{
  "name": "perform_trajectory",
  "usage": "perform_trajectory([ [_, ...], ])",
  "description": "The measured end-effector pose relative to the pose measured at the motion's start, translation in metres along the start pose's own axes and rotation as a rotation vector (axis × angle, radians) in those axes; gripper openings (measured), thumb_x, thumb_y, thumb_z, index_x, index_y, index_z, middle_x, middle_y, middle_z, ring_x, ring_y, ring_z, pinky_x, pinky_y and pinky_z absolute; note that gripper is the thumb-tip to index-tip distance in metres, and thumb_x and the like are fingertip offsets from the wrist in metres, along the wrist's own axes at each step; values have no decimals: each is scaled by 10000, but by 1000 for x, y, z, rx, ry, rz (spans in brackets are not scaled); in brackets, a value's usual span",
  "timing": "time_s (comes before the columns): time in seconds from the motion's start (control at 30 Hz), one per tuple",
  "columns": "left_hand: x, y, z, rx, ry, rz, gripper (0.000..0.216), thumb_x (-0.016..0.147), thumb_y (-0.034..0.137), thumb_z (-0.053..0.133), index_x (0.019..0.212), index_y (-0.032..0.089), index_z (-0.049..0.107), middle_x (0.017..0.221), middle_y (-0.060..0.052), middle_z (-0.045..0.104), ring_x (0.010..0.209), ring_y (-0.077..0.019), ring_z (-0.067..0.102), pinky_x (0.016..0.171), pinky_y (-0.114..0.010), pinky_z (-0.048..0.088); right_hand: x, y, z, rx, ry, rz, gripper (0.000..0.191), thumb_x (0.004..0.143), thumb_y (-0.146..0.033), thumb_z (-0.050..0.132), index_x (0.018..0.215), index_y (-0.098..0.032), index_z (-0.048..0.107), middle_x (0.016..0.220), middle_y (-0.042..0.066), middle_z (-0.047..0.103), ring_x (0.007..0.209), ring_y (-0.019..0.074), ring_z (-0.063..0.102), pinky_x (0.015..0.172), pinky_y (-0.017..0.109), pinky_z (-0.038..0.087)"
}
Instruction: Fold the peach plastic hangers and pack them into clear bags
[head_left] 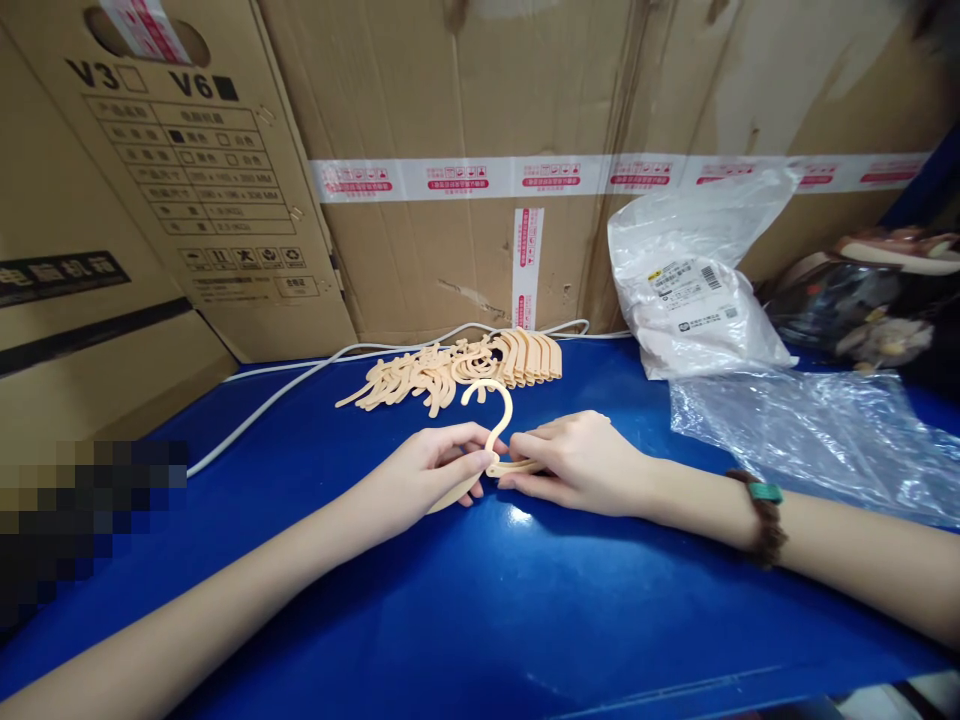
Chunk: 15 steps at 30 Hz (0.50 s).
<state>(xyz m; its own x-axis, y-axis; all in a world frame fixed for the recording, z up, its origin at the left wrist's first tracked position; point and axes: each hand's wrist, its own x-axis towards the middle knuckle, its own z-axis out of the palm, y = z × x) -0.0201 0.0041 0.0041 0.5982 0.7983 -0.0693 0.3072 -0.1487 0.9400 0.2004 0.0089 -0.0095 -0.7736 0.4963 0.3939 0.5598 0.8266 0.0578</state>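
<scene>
Both of my hands meet over the middle of a blue table (480, 600). My left hand (431, 472) and my right hand (574, 462) pinch a small peach plastic hanger (496, 425) between them, its hook standing upward. The left fingers close on its left arm, the right fingers on its right arm. Just behind lies a pile of the same peach hangers (457, 370), several of them fanned out flat on the table.
Large cardboard boxes (465, 150) wall off the back and left. A white cable (277, 395) runs along the table's back. A white plastic bag with a label (694, 290) and a clear plastic bag (817, 430) lie at the right. Dark objects (862, 300) sit at the far right.
</scene>
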Motion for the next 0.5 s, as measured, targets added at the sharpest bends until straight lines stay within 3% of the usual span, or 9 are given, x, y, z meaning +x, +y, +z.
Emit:
perform_trajectory([
  [0.33, 2, 2, -4, -42, 22, -45, 426, 837, 394, 580, 1148, 110, 650, 656, 3, 621, 605, -106, 580, 585, -207, 491, 1, -4, 1, -141, 113, -29, 402, 993, -445, 393, 800, -164, 606, 700, 8, 679, 596, 114, 618, 571, 258, 341],
  [0.5, 4, -2, -7, -65, -6, -90, 549, 814, 482, 595, 1213, 105, 626, 556, 12, 602, 476, -103, 537, 445, -194, 454, 2, -4, 1, -142, 110, -31, 405, 988, -453, 403, 799, -159, 607, 694, 18, 676, 582, 111, 607, 565, 254, 335],
])
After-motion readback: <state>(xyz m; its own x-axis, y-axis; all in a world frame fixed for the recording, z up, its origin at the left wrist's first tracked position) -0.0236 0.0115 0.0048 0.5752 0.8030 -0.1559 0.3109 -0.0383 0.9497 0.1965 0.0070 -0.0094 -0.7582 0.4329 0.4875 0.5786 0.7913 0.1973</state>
